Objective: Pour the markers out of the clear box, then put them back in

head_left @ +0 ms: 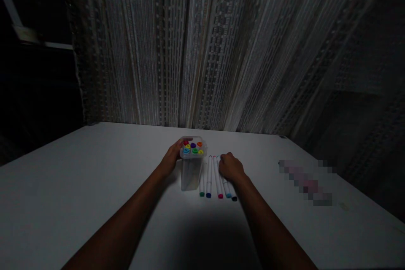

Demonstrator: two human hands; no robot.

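Observation:
A clear plastic marker case [192,175] stands upright on the white table, with several brightly coloured round marker ends showing in its top. My left hand [172,157] is wrapped round its left side and back, so some of its fingers are hidden. To the right of the case lies a row of white markers: one with a green end [201,194], one blue [209,195], one pink [220,196], one light blue [228,195] and one dark [234,198]. My right hand [231,166] is closed over the far ends of the rightmost markers; its fingertips are hidden.
The white table [95,194] runs back to a patterned lace curtain [190,50]. On its right side lies a pinkish, pixelated thing [305,183] that I cannot make out. The room is dim, and a dark area with a pale frame [58,45] shows at the left.

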